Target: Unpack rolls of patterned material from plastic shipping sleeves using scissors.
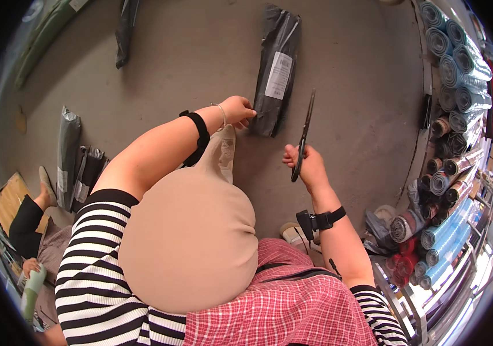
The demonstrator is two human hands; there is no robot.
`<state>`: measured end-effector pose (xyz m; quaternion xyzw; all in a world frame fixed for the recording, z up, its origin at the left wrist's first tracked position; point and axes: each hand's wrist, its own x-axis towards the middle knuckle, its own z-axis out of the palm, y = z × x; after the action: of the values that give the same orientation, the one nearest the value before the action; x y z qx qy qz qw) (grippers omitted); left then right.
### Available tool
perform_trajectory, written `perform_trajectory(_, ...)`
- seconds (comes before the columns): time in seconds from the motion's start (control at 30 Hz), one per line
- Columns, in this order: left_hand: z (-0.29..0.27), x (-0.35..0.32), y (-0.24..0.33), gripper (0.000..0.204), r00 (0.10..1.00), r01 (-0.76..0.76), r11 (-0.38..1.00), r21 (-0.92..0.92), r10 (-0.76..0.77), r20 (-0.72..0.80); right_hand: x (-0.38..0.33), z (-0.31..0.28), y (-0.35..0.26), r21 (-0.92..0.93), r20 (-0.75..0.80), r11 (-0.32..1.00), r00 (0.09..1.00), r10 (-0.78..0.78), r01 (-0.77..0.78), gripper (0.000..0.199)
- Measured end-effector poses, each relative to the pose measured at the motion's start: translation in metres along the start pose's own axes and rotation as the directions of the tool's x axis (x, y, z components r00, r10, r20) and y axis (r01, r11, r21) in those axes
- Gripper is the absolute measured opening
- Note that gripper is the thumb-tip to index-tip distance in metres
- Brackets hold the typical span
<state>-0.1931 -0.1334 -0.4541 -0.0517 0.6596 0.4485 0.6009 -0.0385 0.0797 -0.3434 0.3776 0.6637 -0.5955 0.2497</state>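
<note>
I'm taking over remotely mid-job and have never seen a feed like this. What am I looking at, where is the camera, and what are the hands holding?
It is one picture from a wide fisheye camera worn on a person's head, looking down, so straight edges bend. No machine here: two bare hands. The left hand touches the lower end of a long black plastic parcel with a white label, lying on the grey floor. The right hand holds dark scissors, blades pointing away. Rolls of material fill racks on the right; more black parcels lie at left.
</note>
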Motion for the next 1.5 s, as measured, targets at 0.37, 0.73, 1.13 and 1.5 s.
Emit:
perform_trajectory(0.37, 0.008, 0.002, -0.009, 0.015, 0.996, -0.084, 0.987, -0.139, 0.08, -0.032, -0.008, 0.014, 0.025, -0.122, 0.36, 0.972, 0.903, 0.234, -0.203, 0.076)
perform_trajectory(0.73, 0.017, -0.01, -0.003, 0.013, 0.99, -0.144, 0.967, -0.211, 0.143, -0.02, -0.016, 0.022, 0.02, -0.018, 0.375, 0.936, 0.865, 0.333, -0.353, 0.072)
perform_trajectory(1.13, 0.039, -0.017, -0.008, 0.015, 0.984, -0.136, 0.972, -0.192, 0.154, 0.085, 0.022, 0.014, -0.012, 0.065, 0.202, 0.984, 0.968, 0.149, -0.165, 0.068)
perform_trajectory(1.5, 0.034, -0.02, -0.012, 0.014, 0.988, -0.109, 0.958, -0.266, 0.134, 0.077, -0.03, 0.01, 0.021, -0.059, 0.403, 0.945, 0.858, 0.318, -0.322, 0.07)
